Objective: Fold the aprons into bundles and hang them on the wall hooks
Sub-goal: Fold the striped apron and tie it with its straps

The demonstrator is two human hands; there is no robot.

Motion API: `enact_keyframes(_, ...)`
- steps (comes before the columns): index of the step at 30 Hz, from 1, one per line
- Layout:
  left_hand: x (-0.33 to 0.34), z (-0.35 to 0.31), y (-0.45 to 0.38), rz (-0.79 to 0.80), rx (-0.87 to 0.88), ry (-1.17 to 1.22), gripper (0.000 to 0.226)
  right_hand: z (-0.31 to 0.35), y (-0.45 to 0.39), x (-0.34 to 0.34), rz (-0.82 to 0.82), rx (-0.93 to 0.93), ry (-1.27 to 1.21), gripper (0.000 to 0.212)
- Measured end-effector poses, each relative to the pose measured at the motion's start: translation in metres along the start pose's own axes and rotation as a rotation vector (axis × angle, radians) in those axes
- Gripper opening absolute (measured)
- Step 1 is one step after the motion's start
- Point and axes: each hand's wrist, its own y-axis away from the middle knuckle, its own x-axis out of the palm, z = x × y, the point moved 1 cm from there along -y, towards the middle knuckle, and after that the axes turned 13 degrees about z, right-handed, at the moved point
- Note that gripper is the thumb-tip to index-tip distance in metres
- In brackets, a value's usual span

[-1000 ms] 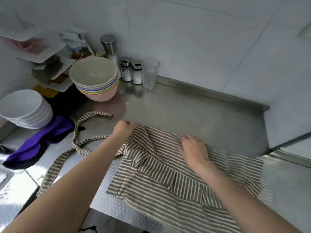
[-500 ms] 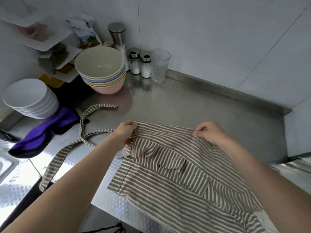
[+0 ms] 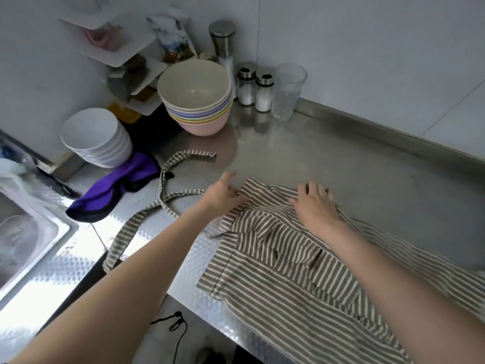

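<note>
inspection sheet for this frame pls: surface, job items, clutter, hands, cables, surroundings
Surface: steel counter, bare toward the back wall.
Job's things: striped apron lies spread and rumpled, not yet bundled; its straps trail left. No hooks seen.
Clutter: stacked coloured bowls, white bowls, purple cloth, two shakers, glass.
Hands: left hand at the apron's top corner; right hand flat on it.
Cables: black cord below the counter edge.
Surroundings: sink left, white walls.

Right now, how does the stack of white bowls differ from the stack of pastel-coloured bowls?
The stack of white bowls is all one colour; the stack of pastel-coloured bowls shows pink, yellow, green and purple rims under a cream top bowl. The white stack stands nearer the sink, the pastel stack nearer the shakers. Both rest upright on the steel counter.
</note>
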Motion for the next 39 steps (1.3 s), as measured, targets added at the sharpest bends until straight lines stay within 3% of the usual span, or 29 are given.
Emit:
enact_keyframes(2,-0.001,0.005,0.005,-0.053,0.02,0.088,0.062,0.004,0.02,-0.005,-0.282,-0.153,-0.043,0.042)
enact_keyframes(3,0.001,0.007,0.006,-0.045,0.024,0.102,0.057,0.011,0.032,-0.008,-0.342,-0.267,-0.074,0.042)
enact_keyframes(5,0.006,0.006,0.009,0.001,0.014,0.107,0.049,0.028,0.057,-0.004,-0.15,-0.429,-0.019,0.056)
enact_keyframes(8,0.012,-0.001,0.016,0.105,0.005,0.207,0.046,0.044,0.068,0.017,0.125,-0.291,0.089,0.074)
enact_keyframes(10,0.013,-0.005,0.024,0.165,0.022,0.202,0.044,0.047,0.064,0.022,0.12,-0.163,0.031,0.065)
enact_keyframes(13,0.009,0.001,0.033,0.131,0.065,0.116,0.054,0.056,0.057,0.013,0.117,-0.083,-0.043,0.044)
enact_keyframes(16,0.011,0.009,0.037,0.074,0.12,0.01,0.057,0.056,0.057,0.0,-0.006,-0.055,-0.017,0.031)
enact_keyframes(20,0.007,0.01,0.038,-0.092,0.186,0.026,0.047,0.043,0.067,-0.014,-0.382,-0.094,0.047,0.024)
enact_keyframes(22,0.003,0.016,0.039,-0.089,0.186,0.053,0.039,0.038,0.073,-0.015,-0.436,-0.171,-0.001,0.018)
enact_keyframes(24,0.001,0.025,0.041,-0.081,0.189,-0.059,0.033,0.037,0.079,-0.008,-0.403,-0.282,0.024,0.005)
enact_keyframes(27,0.009,0.033,0.048,-0.074,0.153,-0.455,0.043,0.042,0.093,0.014,-0.185,-0.404,0.12,0.032)
enact_keyframes(29,0.024,0.027,0.052,-0.124,0.185,-0.689,0.048,0.047,0.097,0.027,-0.053,-0.395,0.204,0.035)
enact_keyframes(32,0.052,0.017,0.053,0.049,0.242,-0.789,0.055,0.049,0.095,0.032,0.07,-0.285,0.215,0.04)
enact_keyframes(34,0.061,0.017,0.048,0.181,0.202,-0.821,0.069,0.048,0.097,0.027,0.051,-0.288,0.209,0.037)
enact_keyframes(37,0.057,0.017,0.041,0.198,0.169,-0.909,0.079,0.042,0.101,0.018,0.016,-0.305,0.17,0.036)
enact_keyframes(39,0.056,0.013,0.041,0.174,0.207,-0.955,0.075,0.042,0.103,0.022,0.114,-0.335,0.232,0.036)
